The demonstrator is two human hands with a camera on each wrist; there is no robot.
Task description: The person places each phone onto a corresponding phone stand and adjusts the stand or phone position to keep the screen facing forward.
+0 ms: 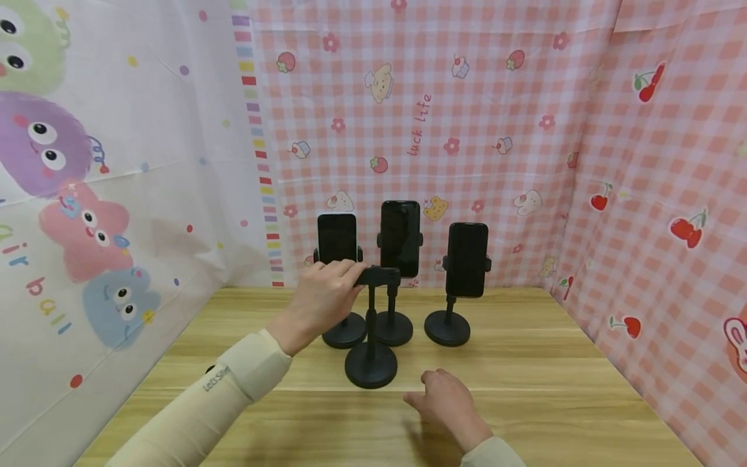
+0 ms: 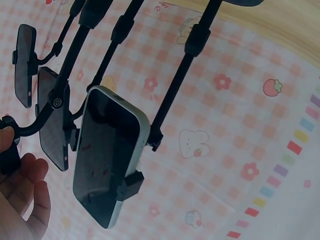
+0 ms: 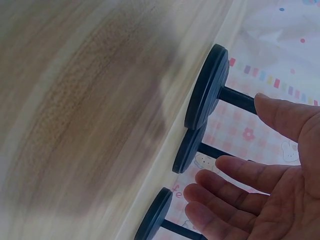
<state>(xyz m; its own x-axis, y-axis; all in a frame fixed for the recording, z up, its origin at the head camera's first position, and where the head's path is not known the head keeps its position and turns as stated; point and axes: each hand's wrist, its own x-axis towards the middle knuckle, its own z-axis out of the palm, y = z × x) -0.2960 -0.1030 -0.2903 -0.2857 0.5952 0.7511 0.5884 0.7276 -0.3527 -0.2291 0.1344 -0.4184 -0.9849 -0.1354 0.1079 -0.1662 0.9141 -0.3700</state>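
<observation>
My left hand (image 1: 323,292) grips the clamp at the top of a black phone stand (image 1: 371,368), which stands upright on its round base and has no phone in it. In the left wrist view, the fingers (image 2: 35,167) of that hand are beside the clamp, partly cut off by the frame's edge. To the right of this stand, just above the table, my right hand (image 1: 448,403) holds nothing. The right wrist view shows its fingers (image 3: 235,192) loosely extended and its thumb apart, near the stand's pole in that view.
Behind are three more black stands holding dark-screened phones: a left phone (image 1: 337,235), a middle phone (image 1: 400,239) and a right phone (image 1: 467,259). All stand on a wooden table (image 1: 543,383). Printed cloth (image 1: 496,97) hangs behind and on both sides.
</observation>
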